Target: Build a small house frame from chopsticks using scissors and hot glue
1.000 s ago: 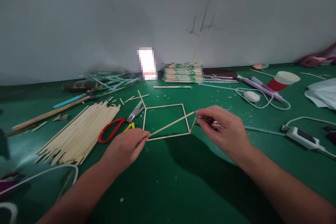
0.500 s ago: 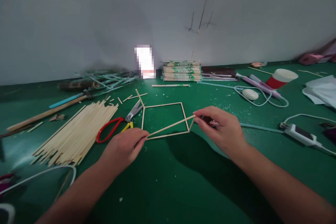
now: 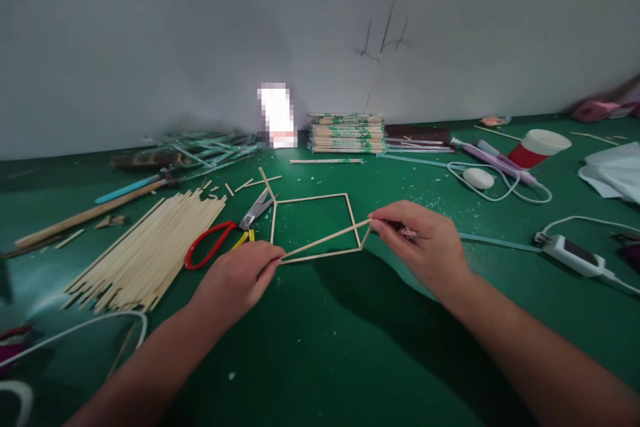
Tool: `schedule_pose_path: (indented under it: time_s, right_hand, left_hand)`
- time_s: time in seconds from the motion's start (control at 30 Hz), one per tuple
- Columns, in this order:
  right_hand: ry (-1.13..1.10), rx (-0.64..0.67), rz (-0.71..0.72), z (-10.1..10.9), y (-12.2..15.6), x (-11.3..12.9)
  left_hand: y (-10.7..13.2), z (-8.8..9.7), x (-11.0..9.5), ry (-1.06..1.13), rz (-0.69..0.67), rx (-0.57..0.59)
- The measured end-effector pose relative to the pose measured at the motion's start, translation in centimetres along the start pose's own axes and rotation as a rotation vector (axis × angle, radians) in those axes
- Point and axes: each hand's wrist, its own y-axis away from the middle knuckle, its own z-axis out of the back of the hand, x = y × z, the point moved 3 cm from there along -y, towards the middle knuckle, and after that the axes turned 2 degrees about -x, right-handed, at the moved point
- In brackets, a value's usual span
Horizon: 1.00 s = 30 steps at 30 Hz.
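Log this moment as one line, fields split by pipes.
left hand: holds stick | right hand: pinches its other end | stick frame: on table | scissors: near left hand

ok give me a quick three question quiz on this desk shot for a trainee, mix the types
1. Which hand is nearer the scissors?
2. What runs from the left hand to the right hand?
A) a white cable
B) a thin wooden stick
C) a folded tissue
3. True or false: in this view, the paper cup is to the right of the wrapped chopsticks.

Key: 1. left; 2. B; 3. true.
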Motion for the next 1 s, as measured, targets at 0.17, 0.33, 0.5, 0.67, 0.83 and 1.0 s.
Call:
schedule_pose_path:
  time_s: [0.17, 0.33, 0.5, 0.67, 0.83, 1.0]
  right_hand:
    - [0.009, -0.009, 0.031, 0.0, 0.0, -0.1]
    - [0.020, -0.008, 0.020, 0.0, 0.1, -0.1]
    - [0.055, -0.010, 0.000, 0.3, -0.2, 0.4]
    - [0.329, -0.023, -0.076, 3.6, -0.4, 1.3]
    - [0.738, 0.372, -0.637, 6.1, 2.5, -1.9]
    - [0.734, 0.331, -0.736, 5.2, 5.9, -5.2]
  left_hand:
    - [-0.1, 0.1, 0.0, 0.018, 0.050, 0.061]
    - [-0.2, 0.2, -0.1, 0.021, 0.064, 0.090]
    - [-0.1, 0.3, -0.3, 0.029, 0.077, 0.076]
    - [0.0, 0.7, -0.1, 0.070, 0.149, 0.063]
    - [0.0, 1.1, 0.6, 0.199, 0.367, 0.049]
    - [0.4, 1.3, 1.1, 0.321, 0.464, 0.004]
